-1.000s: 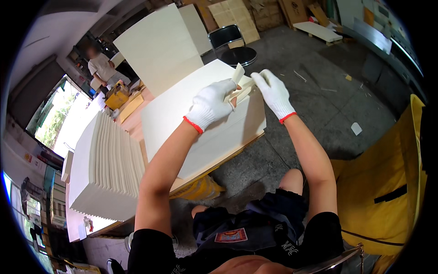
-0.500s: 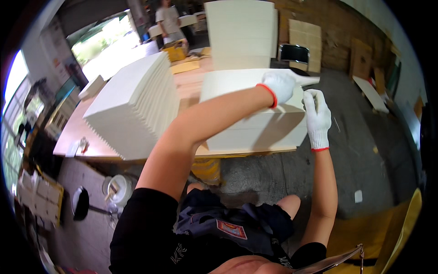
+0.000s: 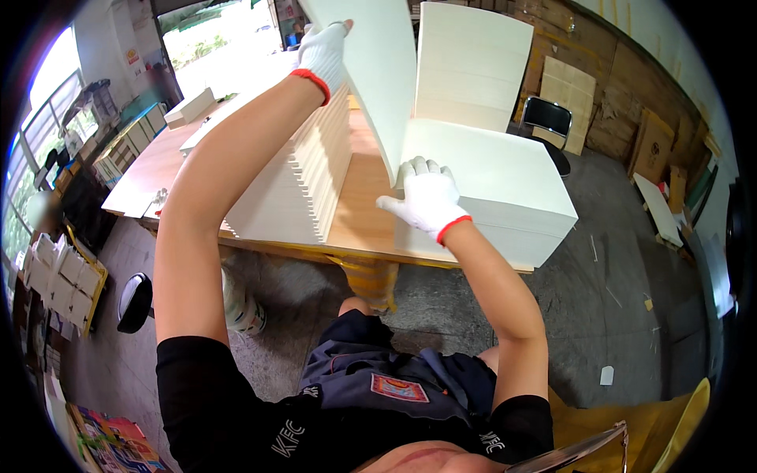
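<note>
Both my hands wear white knitted gloves with red cuffs. High at the left, my left hand [image 3: 322, 54] grips the edge of a large white sheet [image 3: 378, 75], which hangs tilted and slightly bowed. My right hand [image 3: 430, 197] has its fingers spread, at the front left corner of the right stack of white sheets [image 3: 501, 169], close to the hanging sheet's lower corner. Whether it touches that sheet I cannot tell. Below my left forearm stands another white stack [image 3: 276, 205] with stepped layers, partly hidden by the arm.
A wooden table [image 3: 359, 209] bears the stacks, with a taller white stack [image 3: 471, 67] behind. A black chair [image 3: 546, 118] stands at the far right. On the floor below the table's left side is a white bucket [image 3: 244, 307]; a dark round seat [image 3: 136, 302] is nearby.
My left hand has moved from the right stack up to the far left, now holding a raised sheet. My right hand has shifted left from that stack's right side, its fingers now spread.
</note>
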`<state>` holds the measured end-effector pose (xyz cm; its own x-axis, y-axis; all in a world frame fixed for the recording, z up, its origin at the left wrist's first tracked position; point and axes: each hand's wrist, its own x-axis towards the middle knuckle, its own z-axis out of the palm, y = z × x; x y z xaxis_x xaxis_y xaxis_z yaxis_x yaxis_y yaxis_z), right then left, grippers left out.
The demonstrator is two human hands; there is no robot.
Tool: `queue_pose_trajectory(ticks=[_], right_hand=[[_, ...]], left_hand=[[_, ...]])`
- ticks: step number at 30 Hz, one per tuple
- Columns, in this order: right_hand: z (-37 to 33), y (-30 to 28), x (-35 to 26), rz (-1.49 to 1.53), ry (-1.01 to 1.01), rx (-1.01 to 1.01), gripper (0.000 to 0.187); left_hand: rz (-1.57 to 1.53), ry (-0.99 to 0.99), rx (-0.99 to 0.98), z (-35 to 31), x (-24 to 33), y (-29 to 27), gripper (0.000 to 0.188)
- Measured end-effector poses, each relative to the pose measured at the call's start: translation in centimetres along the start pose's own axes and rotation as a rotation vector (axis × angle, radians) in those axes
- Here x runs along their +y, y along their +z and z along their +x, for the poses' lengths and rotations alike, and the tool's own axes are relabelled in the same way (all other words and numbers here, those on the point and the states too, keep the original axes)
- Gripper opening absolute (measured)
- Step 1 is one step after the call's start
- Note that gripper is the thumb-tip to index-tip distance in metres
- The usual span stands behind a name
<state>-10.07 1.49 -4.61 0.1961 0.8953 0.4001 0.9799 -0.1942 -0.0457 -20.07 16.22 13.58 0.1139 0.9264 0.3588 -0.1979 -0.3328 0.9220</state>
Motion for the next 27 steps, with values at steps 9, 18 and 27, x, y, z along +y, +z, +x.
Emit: queue_pose_trajectory(ticks=[9,18,27], right_hand=[[-0.1,2.2,-2.0,-0.228,0.052,0.042,0.087],[1.6,-2.9,-0.3,0.127,-0.029,0.573,0.087],[6.8,-10.7,2.5,0.127,-0.369,1.17,0.041]], left_hand=[[-0.569,-0.189,-0.029,5.2,-2.7,-3.5,0.035],[-0.782,-0.071,-0.172,12.2,-3.1,-1.3,0.031],[-1.101,0.143,-0.668,9.5,1.9,2.5,0.09]])
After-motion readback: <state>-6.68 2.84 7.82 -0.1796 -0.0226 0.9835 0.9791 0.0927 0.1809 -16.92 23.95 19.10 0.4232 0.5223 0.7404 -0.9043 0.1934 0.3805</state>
